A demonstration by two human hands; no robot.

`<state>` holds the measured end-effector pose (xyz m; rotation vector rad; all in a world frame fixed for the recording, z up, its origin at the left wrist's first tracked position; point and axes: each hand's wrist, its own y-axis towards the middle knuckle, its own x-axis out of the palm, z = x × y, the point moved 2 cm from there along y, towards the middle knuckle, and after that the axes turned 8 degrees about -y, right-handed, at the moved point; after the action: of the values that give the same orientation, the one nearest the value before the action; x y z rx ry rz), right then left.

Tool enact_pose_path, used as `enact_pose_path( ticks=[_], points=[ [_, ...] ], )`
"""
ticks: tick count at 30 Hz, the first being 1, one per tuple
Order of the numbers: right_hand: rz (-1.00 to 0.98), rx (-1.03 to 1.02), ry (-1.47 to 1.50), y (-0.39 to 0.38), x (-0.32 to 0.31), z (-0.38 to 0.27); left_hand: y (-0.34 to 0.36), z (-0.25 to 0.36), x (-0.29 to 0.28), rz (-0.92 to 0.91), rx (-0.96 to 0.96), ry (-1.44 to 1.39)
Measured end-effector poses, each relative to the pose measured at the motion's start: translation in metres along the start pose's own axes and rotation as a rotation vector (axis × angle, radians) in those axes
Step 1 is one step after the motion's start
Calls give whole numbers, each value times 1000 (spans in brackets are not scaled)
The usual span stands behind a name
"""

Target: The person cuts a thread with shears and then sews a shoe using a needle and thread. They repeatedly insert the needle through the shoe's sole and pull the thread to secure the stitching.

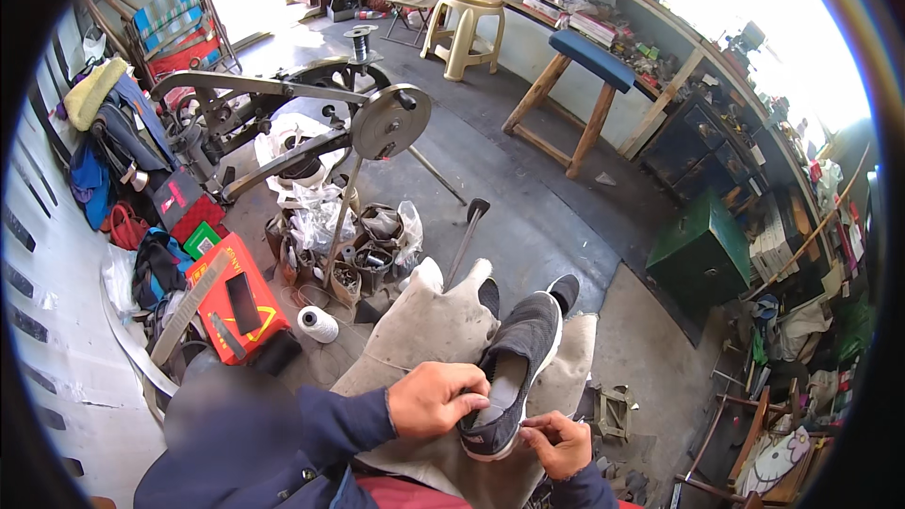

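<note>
A dark grey knit shoe (528, 339) with a white sole lies across my lap, its heel toward me and its opening facing up. Beneath it a stained beige apron (415, 330) covers my legs. My left hand (438, 399) is closed at the left side of the opening, thumb and fingers pinching the collar near the heel. Beside the heel's right edge my right hand (558, 443) is closed in a pinch, its fingertips close to the sole rim. Whatever sits between those fingertips is too small to make out.
Ahead on the left stands a metal hand-cranked sewing machine (391, 123). Below it are bags of small parts (344, 273) and a white thread cone (318, 323). A phone (243, 303) rests on a red box (269, 325). A blue-topped stool (592, 58) and a green box (698, 259) stand to the right.
</note>
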<state>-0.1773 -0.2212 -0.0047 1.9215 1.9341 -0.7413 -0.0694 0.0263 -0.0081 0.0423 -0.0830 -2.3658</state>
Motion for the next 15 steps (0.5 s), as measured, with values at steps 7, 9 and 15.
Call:
enact_pose_path(
  ticks=[7,9,15],
  points=[
    [-32,-81,-221,0,1,-7,3,-10,9,-187,-154,-539],
    [-16,-100,-300,0,1,-13,2,-14,11,-39,65,173],
    [-8,-119,-498,1,6,-26,8,-23,38,-20,74,414]
  ],
)
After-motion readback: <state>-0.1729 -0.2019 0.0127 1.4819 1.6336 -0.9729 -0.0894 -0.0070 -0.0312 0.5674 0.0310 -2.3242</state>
